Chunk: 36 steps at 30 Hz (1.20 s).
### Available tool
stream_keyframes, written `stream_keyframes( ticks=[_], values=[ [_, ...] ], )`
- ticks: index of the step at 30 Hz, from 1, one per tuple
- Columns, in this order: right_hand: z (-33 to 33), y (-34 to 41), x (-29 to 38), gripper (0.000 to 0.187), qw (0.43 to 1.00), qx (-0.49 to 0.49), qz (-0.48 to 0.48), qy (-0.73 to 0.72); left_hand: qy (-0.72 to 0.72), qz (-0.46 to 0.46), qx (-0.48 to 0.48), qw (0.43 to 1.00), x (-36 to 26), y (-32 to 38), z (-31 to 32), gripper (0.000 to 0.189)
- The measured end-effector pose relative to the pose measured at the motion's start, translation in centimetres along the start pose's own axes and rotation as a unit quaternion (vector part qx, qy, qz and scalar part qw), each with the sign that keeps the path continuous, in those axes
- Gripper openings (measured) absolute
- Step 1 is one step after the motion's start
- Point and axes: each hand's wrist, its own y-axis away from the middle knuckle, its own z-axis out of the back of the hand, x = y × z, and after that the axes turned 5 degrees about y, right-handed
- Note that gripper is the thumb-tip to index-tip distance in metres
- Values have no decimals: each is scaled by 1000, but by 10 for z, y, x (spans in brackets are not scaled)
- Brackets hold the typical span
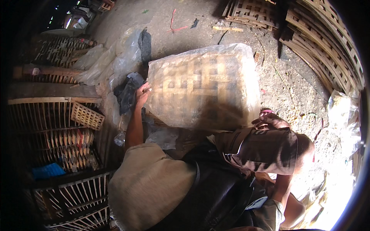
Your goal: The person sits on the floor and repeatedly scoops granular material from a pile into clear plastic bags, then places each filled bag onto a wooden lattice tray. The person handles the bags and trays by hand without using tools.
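In front of my knees lies a woven bamboo panel (pixel 190 86) covered by a clear plastic sheet. My left hand (pixel 142 93) grips the panel's left edge, thumb uppermost. At its lower right corner is my right hand (pixel 271 120), half in shadow, with its fingers bent beside the plastic. Something pink (pixel 268 111) shows at that hand; whether it is held is unclear. Dark plastic (pixel 128 89) is bunched just left of my left hand. My shadow falls over the panel's lower right part.
Flat woven bamboo panels are stacked upright (pixel 321 49) at the right, with another stack (pixel 251 14) at the back. Slatted bamboo crates (pixel 43 115) line the left side, a small woven piece (pixel 87 116) on one. Loose clear plastic (pixel 124 52) and red string (pixel 174 26) lie on the floor.
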Motion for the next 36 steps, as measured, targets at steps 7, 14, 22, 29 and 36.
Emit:
stream_keyframes(
  ticks=[7, 14, 22, 29, 36],
  values=[
    [7, 17, -6, 41, 999, -40, 8, 4, -51, 129, -79, 987, -14, 15, -44, 70],
    [3, 11, -18, 41, 999, -35, 18, -3, -85, 47, -141, 985, 26, -1, -19, 58],
    [22, 29, -26, 41, 997, -55, 51, 1, 214, 340, 139, 905, -17, 42, -16, 55],
    [30, 23, -37, 40, 996, -52, 76, 20, 244, 404, 176, 864, -15, 52, 28, 25],
    [31, 4, -44, 40, 994, -32, 96, 44, 113, 268, 147, 946, 22, 52, 35, 21]
  ],
)
